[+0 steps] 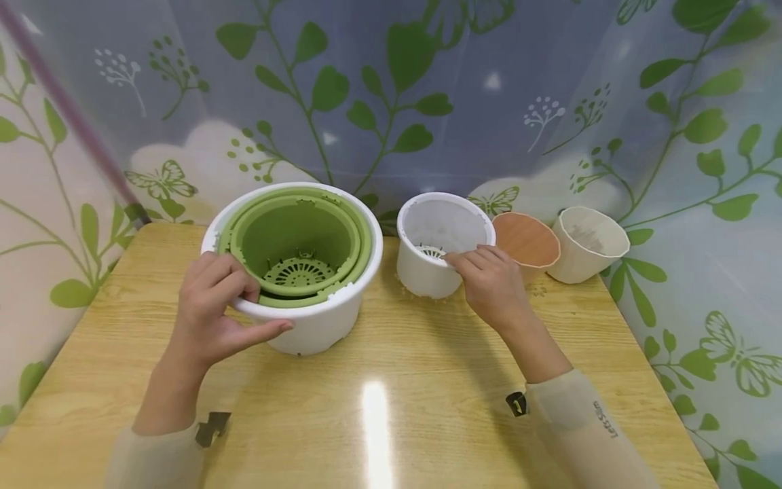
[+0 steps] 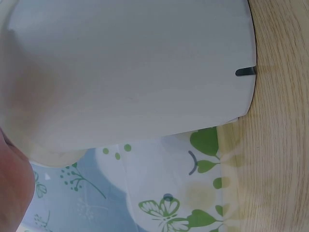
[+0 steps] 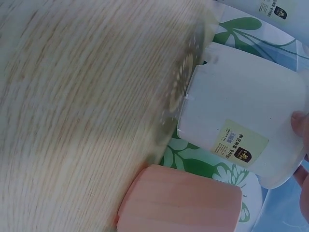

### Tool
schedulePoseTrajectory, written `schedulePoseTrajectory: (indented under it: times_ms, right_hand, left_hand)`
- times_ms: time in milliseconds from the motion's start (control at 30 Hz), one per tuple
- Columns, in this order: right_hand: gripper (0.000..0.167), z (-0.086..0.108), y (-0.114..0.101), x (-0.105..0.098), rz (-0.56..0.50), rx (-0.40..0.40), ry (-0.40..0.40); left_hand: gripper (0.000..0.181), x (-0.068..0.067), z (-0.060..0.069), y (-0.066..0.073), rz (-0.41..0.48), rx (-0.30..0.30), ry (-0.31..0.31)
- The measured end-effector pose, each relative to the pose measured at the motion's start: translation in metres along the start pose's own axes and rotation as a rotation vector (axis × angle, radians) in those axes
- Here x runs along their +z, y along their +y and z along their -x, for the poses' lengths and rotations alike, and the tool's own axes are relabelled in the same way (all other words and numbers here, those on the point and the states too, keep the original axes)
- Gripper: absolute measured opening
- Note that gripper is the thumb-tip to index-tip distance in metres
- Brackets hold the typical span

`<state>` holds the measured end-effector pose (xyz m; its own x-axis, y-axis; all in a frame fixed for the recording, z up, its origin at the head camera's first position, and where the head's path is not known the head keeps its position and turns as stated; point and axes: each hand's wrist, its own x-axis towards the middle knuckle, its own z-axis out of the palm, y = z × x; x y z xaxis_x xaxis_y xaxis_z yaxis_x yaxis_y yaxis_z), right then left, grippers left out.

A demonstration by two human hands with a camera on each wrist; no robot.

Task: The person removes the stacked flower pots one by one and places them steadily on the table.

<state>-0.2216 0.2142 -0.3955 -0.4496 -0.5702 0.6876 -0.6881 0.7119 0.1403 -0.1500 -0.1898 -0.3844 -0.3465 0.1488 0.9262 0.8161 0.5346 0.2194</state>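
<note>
On a wood-grain counter (image 1: 440, 407), a person's left hand (image 1: 214, 309) grips a large round white plastic pot (image 1: 318, 333) nesting two round green plastic pots (image 1: 299, 231); the right hand (image 1: 493, 285) pinches the rim of a smaller round white plastic pot (image 1: 421, 275), a faceted orange pot (image 1: 524, 241) and faceted cream pot (image 1: 577, 266) farther right

pale beige sleeves (image 1: 155, 458), dark lettering (image 1: 605, 419) on the right, small black wrist fittings (image 1: 516, 404)
</note>
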Motion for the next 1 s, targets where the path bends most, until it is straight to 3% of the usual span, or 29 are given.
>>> schedulePoseTrajectory:
  times_ms: [567, 1000]
  right_hand:
    - [0.024, 0.003, 0.003, 0.007, 0.012, 0.014, -0.046]
    - [0.025, 0.008, 0.005, 0.016, 0.032, 0.005, -0.010]
  left_hand:
    - [0.064, 0.000, 0.001, -0.001, 0.009, -0.013, -0.023]
    - [0.063, -0.001, 0.003, -0.002, 0.019, -0.017, -0.029]
